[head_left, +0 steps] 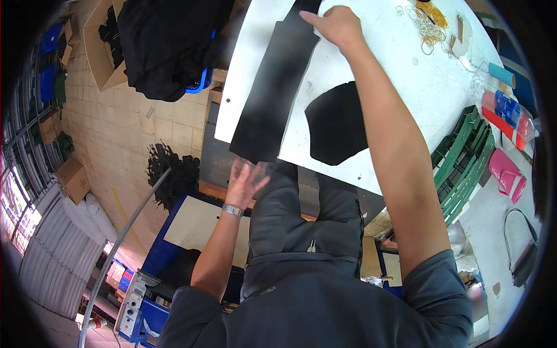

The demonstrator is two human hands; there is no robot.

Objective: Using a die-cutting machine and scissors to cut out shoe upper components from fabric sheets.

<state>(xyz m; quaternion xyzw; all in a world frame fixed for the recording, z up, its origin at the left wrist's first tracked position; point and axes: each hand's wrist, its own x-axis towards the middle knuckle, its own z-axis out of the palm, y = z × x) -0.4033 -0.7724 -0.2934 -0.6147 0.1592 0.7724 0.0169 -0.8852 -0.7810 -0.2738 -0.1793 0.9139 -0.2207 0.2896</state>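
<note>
A long black fabric piece (272,87) lies lengthwise over the white table (333,66), its near end reaching past the table's front edge. At its far end, my right hand (338,28) has the thumb laid on the cloth and the other fingers curled and partly hidden, closed on its edge. Just below the near end, my left hand (246,184) is held with fingers spread and nothing in it, slightly blurred. A smaller black fabric piece (336,124) with curved edges rests on the table beside the long one, partly covered by my right forearm.
Rubber bands (429,29) lie at the table's far right. Further right are a green plastic crate (464,162), a pink pouch (507,175) and a teal roll (501,75). Dark cloth (168,46) heaps over a blue basket (202,81) at the left, near a cardboard box (98,52).
</note>
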